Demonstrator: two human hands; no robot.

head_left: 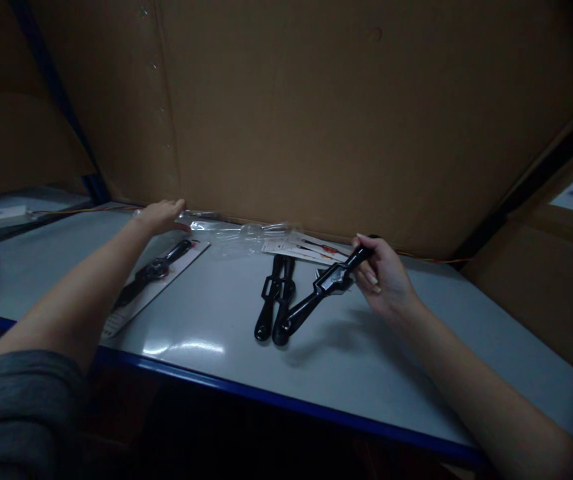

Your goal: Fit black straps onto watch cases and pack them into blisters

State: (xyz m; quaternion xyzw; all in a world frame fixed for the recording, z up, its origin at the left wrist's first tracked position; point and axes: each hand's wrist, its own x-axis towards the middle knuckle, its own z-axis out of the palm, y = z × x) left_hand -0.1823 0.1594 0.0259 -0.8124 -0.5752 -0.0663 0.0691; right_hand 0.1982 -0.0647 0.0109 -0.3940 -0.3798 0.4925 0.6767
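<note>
Pale glossy table (191,307), brown cardboard (276,120) filling top of frame. Your right hand (385,275): fingers wrapped round 1 black tool (334,277), right of centre, partly hidden. Your left hand (160,217), left of centre: fingers extended, cannot tell if gripping clear plastic (246,233).

a tall cardboard panel (286,113) backs a pale, blue-edged table (206,307) — dim light, glare (191,347) near the front.

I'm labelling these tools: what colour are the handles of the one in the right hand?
Glossy black handles, seen best in the head view.
</note>
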